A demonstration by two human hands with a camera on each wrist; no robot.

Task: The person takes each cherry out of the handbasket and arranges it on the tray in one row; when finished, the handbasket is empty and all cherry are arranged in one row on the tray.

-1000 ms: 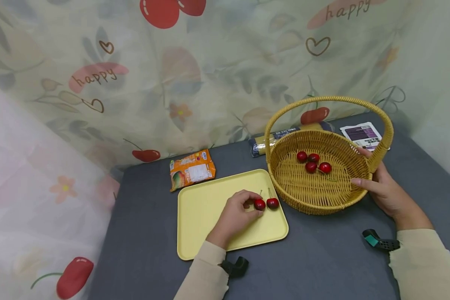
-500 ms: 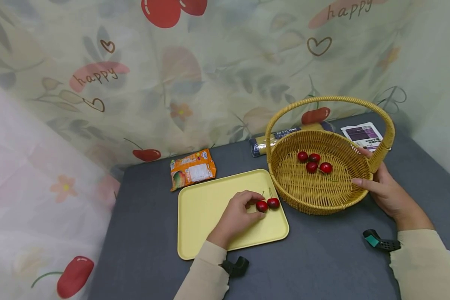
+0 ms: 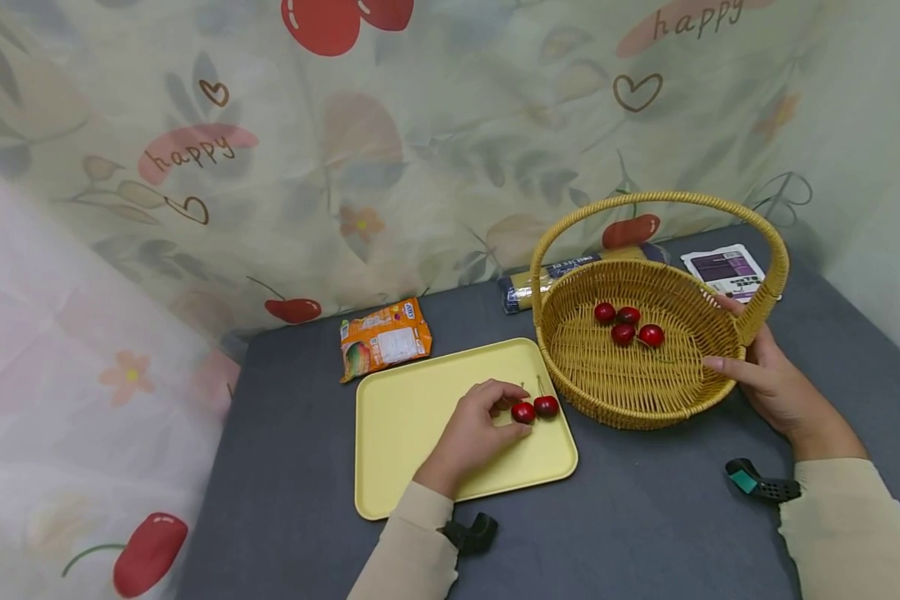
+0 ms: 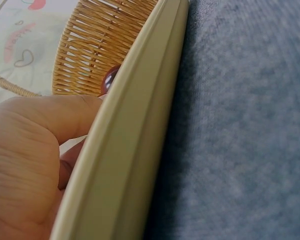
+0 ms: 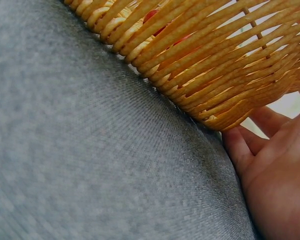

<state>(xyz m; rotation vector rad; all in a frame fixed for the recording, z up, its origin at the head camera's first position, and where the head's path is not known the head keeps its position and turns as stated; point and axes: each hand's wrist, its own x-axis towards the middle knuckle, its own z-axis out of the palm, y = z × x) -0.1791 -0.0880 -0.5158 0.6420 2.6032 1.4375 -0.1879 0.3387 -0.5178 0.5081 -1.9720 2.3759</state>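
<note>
On the right part of a yellow tray (image 3: 408,442), my left hand (image 3: 476,437) pinches a dark red cherry (image 3: 523,412) between thumb and fingers. Another cherry (image 3: 546,407), stem up, sits just right of it on the tray. My right hand (image 3: 776,387) grips the right side of a wicker basket (image 3: 637,412), thumb over the rim and fingers outside beneath the handle. Several cherries (image 3: 623,334) lie inside the basket. In the left wrist view the tray's edge (image 4: 125,125) hides the fingertips. The right wrist view has the fingers (image 5: 237,145) against the basket's woven wall (image 5: 205,65).
An orange snack packet (image 3: 386,340) lies behind the tray. Behind the basket are a gold and navy package (image 3: 517,293) and a white and purple packet (image 3: 727,271). A printed curtain (image 3: 420,167) closes the back of the grey table (image 3: 292,417).
My left hand and the cherry it pinches have shifted very slightly right, close to the other cherry. My right hand and the basket stay in place.
</note>
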